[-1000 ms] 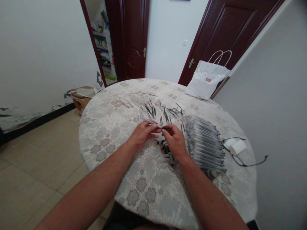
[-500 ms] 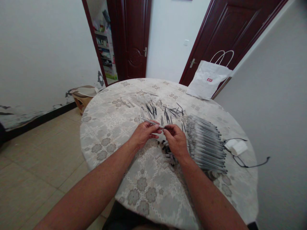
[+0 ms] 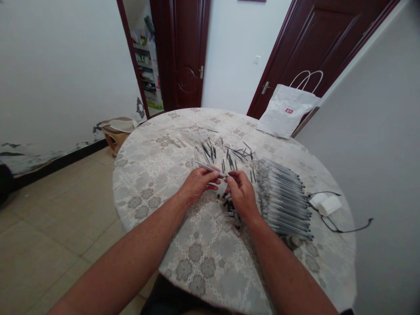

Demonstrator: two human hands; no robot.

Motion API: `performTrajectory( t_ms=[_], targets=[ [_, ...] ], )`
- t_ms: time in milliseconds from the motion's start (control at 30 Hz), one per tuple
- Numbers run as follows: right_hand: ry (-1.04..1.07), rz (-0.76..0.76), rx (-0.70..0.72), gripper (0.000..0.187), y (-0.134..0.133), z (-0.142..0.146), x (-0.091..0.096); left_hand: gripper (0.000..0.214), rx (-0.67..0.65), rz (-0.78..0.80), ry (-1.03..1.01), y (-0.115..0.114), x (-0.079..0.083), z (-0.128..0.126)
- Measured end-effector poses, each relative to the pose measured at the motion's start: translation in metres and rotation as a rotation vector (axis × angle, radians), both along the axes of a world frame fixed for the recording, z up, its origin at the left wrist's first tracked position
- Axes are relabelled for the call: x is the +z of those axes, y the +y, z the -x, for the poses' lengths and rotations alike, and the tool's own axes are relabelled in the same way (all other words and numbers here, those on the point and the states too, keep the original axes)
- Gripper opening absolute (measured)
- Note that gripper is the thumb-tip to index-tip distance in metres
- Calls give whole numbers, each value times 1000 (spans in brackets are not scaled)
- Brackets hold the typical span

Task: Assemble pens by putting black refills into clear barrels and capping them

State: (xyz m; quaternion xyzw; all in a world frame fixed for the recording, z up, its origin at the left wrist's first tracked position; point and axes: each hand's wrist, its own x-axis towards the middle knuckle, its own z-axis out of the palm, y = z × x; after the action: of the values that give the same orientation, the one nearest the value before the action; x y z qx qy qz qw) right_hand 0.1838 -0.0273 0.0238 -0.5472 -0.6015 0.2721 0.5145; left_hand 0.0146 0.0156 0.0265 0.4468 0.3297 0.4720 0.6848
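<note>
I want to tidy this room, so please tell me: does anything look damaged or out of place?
Yes. The left wall is flaking in patches low down. The glasses have one arm apparently past the edge of the table. Dark sticks lie scattered on it, unlike the neat row of grey sticks.

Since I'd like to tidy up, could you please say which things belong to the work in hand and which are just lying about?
Likely the job's: pen-like stick in the left hand; row of similar sticks; dark rods; small black pieces.
Likely lying about: glasses; white bundle; white bag.
</note>
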Motion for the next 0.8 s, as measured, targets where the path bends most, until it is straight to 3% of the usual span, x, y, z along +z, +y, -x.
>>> performTrajectory(
  t_ms=[200, 400, 700, 800],
  targets=[
    [-136, -30, -4, 22, -1, 0, 0, 35, -17, -5, 25, -1, 0, 1],
    [-134, 29, 32, 43, -2, -1, 1, 37, -32, -2, 33, -1, -1, 0],
    [-191, -31, 0, 21, -2, -1, 1, 35, -22, -11, 29, -1, -1, 1],
    [-211, 0, 47, 35, -3, -1, 2, 36, -40, -7, 41, -2, 1, 1]
  ],
)
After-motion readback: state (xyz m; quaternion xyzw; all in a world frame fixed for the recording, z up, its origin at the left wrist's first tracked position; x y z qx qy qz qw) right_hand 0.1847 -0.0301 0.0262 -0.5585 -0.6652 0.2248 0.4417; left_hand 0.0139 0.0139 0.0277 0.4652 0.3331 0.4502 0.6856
